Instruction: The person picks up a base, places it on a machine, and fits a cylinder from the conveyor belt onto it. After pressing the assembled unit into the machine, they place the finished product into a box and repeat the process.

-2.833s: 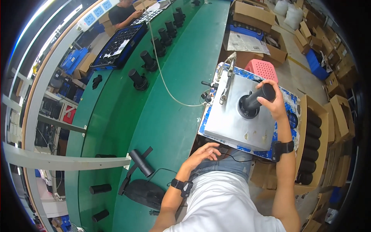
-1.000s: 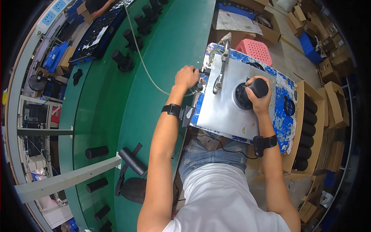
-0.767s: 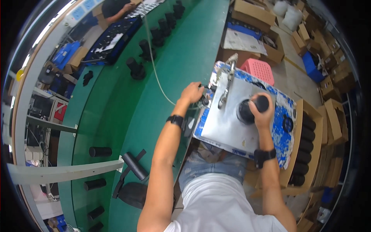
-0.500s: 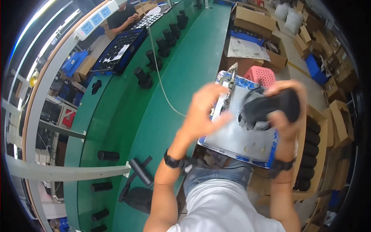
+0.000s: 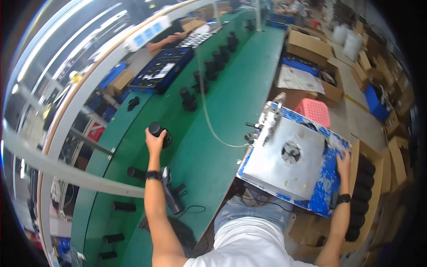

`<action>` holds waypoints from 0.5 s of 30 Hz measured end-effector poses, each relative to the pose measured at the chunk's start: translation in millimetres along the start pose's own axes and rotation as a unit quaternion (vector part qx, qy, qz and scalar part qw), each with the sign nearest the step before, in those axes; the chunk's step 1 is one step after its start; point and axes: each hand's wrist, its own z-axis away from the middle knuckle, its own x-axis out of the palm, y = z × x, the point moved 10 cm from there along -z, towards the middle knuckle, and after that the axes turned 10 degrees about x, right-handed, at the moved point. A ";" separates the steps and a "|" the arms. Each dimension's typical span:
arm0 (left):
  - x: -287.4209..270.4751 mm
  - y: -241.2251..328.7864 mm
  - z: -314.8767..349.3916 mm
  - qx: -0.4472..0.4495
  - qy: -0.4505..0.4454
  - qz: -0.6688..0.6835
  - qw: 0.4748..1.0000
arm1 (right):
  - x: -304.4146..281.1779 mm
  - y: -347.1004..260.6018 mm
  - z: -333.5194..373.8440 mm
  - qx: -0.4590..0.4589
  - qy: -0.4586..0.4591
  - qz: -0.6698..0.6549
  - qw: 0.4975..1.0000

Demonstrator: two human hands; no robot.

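My left hand reaches out over the green bench, its fingers closed round a black cylindrical part with a wider round base. The part stands upright on the bench, or just above it; blur hides which. At the right, my right hand lies by the blue edge of a metal-topped fixture, fingers stretched out, beside an open carton. The fixture has a round slotted opening in its top, with nothing over it. A metal clamp mechanism is mounted along its left side.
Several black parts stand in a row along the bench, and black cylinders lie to the left. A carton of black rolls is at the right. A pink basket sits behind the fixture. Another person's hands work beyond a tray.
The black part held over the fixture has left it, uncovering the slotted opening. My left hand has moved left to a black part on the bench; my right hand has lowered to the fixture's right edge.
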 end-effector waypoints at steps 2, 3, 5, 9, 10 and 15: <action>-38.3 -67.9 2.7 -0.063 0.074 -0.084 0.992 | 29.3 71.3 5.7 0.061 -0.080 0.148 0.984; -16.1 -79.3 2.3 -0.080 0.075 -0.091 0.990 | 16.0 134.3 7.6 0.085 -0.095 0.231 0.965; -24.7 -98.2 14.8 -0.104 0.086 -0.122 0.983 | 40.6 160.8 32.8 0.096 -0.113 0.247 0.958; -38.4 -122.5 24.3 -0.134 0.087 -0.154 0.975 | 51.4 140.3 53.9 0.065 -0.052 0.250 0.965; -41.2 -127.3 25.7 -0.127 0.095 -0.157 0.975 | 52.6 139.1 58.4 0.060 -0.056 0.250 0.965; -35.9 -132.7 26.5 -0.129 0.107 -0.150 0.974 | 38.5 130.1 83.0 0.140 -0.078 0.366 0.917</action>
